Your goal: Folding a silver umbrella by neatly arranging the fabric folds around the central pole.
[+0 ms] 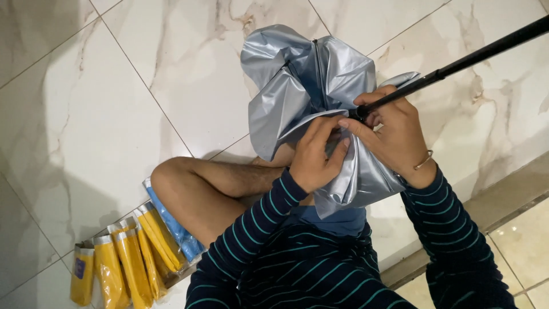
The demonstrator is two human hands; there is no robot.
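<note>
A silver umbrella canopy (297,86) lies crumpled over my lap, silver side out. Its black shaft (457,64) runs up to the top right corner. My right hand (397,137) grips the shaft where it meets the fabric, with a thin bangle on the wrist. My left hand (314,157) pinches the silver fabric close beside the right hand's fingers. Both arms wear dark sleeves with teal stripes.
I sit on a white marble tile floor (86,103) with my bare knee (171,177) bent to the left. Several yellow sleeved packets (123,266) and a blue one (177,229) lie in a row by the knee. A grey threshold strip (503,206) runs at the right.
</note>
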